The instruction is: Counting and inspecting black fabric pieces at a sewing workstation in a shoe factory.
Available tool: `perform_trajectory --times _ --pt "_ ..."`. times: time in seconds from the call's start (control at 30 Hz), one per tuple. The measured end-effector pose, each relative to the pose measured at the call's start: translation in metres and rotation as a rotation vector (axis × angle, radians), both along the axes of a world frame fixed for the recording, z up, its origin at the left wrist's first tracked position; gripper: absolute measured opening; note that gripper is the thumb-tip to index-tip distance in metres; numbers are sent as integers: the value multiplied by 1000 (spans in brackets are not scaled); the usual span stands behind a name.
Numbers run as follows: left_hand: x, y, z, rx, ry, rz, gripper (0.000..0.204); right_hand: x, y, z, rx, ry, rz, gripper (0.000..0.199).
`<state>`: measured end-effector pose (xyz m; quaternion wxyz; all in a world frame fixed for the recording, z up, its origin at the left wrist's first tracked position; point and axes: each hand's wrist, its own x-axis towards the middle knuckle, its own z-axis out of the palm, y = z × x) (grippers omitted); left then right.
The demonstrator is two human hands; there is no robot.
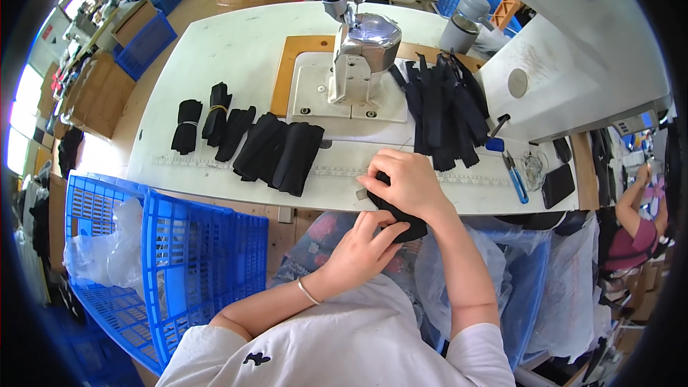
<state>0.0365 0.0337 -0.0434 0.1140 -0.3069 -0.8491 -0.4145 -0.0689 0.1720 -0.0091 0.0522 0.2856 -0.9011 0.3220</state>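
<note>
At the table's front edge, both my hands hold a piece of black fabric (410, 231). My left hand (364, 247) pinches its lower part from the left. My right hand (410, 180) closes on its upper end, with the fingers curled and partly hiding it. A small greyish tab (361, 194) shows by the right fingertips; I cannot make out what it is. To the left lie folded black fabric bundles (297, 158), and farther left a bundle tied with a light band (188, 127). A heap of loose black strips (441, 107) lies right of the sewing machine's post (352, 75).
Blue-handled snips (516, 180) and a black flat item (559, 186) lie at the table's right. A printed ruler strip (344, 170) runs along the front. A blue crate (204, 265) stands lower left. Plastic bags (566, 294) hang lower right. Another person (632, 233) sits far right.
</note>
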Motion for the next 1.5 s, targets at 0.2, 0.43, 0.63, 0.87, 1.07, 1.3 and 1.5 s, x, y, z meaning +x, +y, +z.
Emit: perform_trajectory --times 0.2,0.43,0.63,0.87,1.07,1.3,1.5 --pt "5 -12 -8 302 -109 91 49 9 17 0 -360 -182 -88 22" --pt "-1 10 23 674 -1488 -494 61 72 30 20 -589 -87 -24 17" --pt "-2 33 16 472 -1287 -435 28 98 43 21 -248 69 -117 19" --pt "0 48 16 455 -1347 -393 19 96 74 15 -326 64 -183 24" --pt "-2 39 9 649 -1500 -338 22 49 217 18 83 354 -1007 20" --pt "0 38 15 598 -1437 -266 23 42 251 13 467 377 -981 18" --pt "3 37 19 578 -1398 -274 24 39 258 6 470 383 -966 16"
